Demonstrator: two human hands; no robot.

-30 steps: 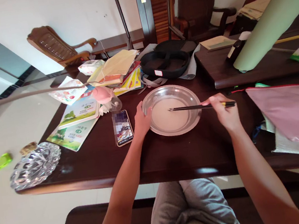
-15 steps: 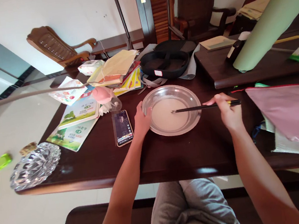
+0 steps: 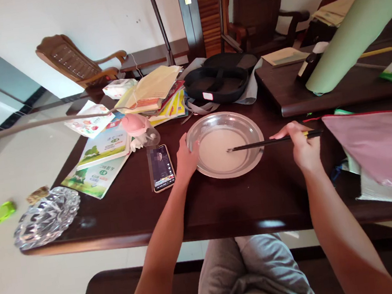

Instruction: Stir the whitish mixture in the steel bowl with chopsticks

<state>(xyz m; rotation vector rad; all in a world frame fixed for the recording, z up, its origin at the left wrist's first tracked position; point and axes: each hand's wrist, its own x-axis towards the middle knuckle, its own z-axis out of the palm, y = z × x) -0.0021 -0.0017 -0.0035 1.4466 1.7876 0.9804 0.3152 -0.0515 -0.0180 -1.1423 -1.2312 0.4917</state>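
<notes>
Right hand (image 3: 301, 148) grips a pair of dark chopsticks (image 3: 264, 143) near their upper ends, with the fingers closed around them and the thumb on top. These chopsticks lie almost level, pointing left across the rim of a round shallow stainless-steel pan (image 3: 225, 144). Their tips sit over the pale, milky layer that covers the pan's flat bottom, right of its centre; whether the tips touch the layer cannot be told.

Left hand (image 3: 186, 160) rests against the left rim of the pan, the fingers curled over the edge and the palm on the outer side. It holds the pan in place on the dark brown wooden table (image 3: 225, 201), directly ahead of the person and between both forearms.

Adjacent items:
- A smartphone with a lit screen (image 3: 161, 168) lies flat just left of the left hand.
- A green-covered booklet (image 3: 104, 148) lies further left, with a pink round-topped object (image 3: 136, 124) beside it.
- A clear cut-glass ashtray (image 3: 46, 216) sits at the near left corner of the table.
- A pile of yellow and beige books and papers (image 3: 156, 94) lies behind the pan to the left.
- A black compartmented case (image 3: 217, 83) stands open behind the pan.
- A pink zipped pouch (image 3: 380, 147) lies to the right of the right hand.
- A pale green cylinder (image 3: 354, 32) leans across the second table at upper right.
</notes>
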